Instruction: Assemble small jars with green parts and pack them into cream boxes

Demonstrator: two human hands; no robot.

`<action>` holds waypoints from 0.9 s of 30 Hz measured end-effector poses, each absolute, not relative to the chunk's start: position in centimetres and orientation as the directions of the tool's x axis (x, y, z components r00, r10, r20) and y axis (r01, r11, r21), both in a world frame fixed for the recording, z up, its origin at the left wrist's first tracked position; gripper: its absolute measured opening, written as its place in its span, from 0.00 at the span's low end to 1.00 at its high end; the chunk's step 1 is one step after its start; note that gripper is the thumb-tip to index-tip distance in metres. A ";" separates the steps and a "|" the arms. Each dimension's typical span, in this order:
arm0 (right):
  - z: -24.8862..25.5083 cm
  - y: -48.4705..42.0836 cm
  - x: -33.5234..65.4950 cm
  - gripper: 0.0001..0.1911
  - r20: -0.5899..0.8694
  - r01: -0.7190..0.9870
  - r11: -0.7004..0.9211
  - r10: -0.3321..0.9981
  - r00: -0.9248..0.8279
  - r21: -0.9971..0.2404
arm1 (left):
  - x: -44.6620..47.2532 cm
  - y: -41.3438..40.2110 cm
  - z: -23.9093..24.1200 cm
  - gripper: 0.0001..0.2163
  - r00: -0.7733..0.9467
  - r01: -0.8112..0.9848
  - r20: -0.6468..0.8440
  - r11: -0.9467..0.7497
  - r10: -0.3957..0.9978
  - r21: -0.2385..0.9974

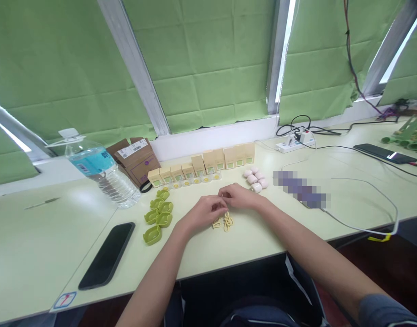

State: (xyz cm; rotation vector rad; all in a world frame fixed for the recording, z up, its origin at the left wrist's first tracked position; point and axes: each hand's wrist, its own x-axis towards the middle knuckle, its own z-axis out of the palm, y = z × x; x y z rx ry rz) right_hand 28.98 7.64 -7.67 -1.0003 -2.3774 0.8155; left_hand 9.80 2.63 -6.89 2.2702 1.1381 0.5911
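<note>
Yellow loops [223,222] lie loose on the table [228,247], just beside the left hand [203,213]. Its curled fingertips meet those of the right hand [240,196]; whether either pinches a piece cannot be told. Risk: a wrist sweep could scatter the loops toward the near table edge.

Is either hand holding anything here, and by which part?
Cannot be told. The left hand and right hand meet fingertip to fingertip right beside the small yellow pieces on the table; anything pinched between them is hidden.
</note>
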 end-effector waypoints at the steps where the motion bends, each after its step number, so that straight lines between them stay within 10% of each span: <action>1: -7.6 7.6 29.0 0.08 0.168 0.490 0.568 0.749 -0.641 -0.661 | 9.7 2.7 -6.9 0.07 0.532 0.604 0.167 -0.510 0.830 0.612; 27: -7.8 7.9 28.6 0.09 0.374 0.380 0.582 0.784 -0.496 -0.719 | 8.6 3.9 -6.6 0.08 0.249 0.666 0.316 -0.399 0.915 0.630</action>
